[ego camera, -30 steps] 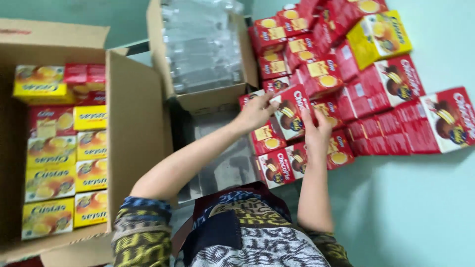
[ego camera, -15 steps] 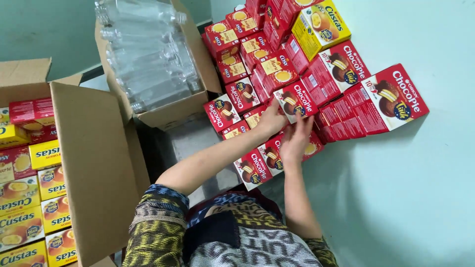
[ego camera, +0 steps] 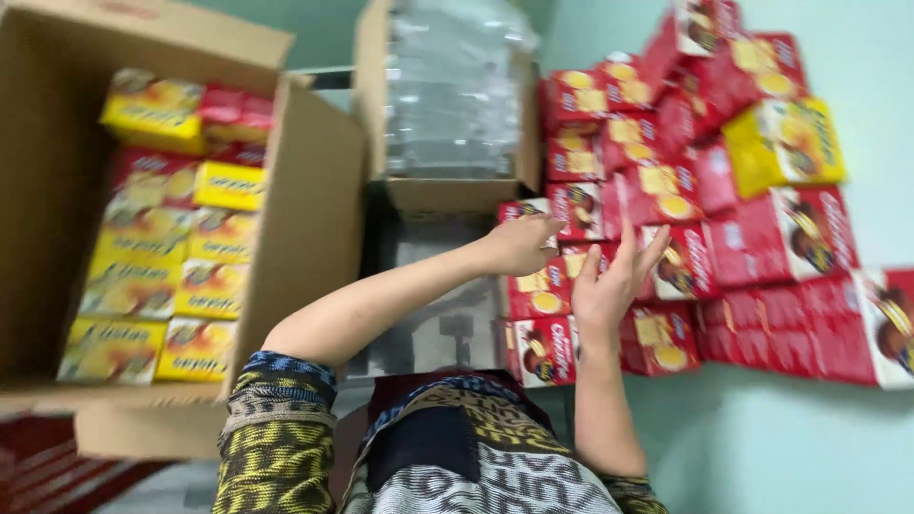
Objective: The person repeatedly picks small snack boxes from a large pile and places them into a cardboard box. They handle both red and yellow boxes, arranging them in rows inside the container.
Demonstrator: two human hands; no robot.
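My left hand [ego camera: 519,246] hovers with its fingers curled over the near-left edge of a pile of small red snack boxes [ego camera: 685,190] on the pale green floor. Motion blur hides whether it grips one. My right hand [ego camera: 614,281] is beside it, palm up and fingers spread, just above the red boxes and holding nothing. A red box [ego camera: 538,350] lies nearest my body. One yellow snack box [ego camera: 785,143] sits among the red ones at the far right.
A large open cardboard box [ego camera: 314,190] on the left holds rows of yellow and red snack boxes. A smaller cardboard box [ego camera: 447,193] of clear plastic bottles stands behind my hands. My patterned sleeves fill the bottom.
Both hands held a red box over the pile before. Now my right hand has come off it and opened, and the view has swung back toward the large box on the left.
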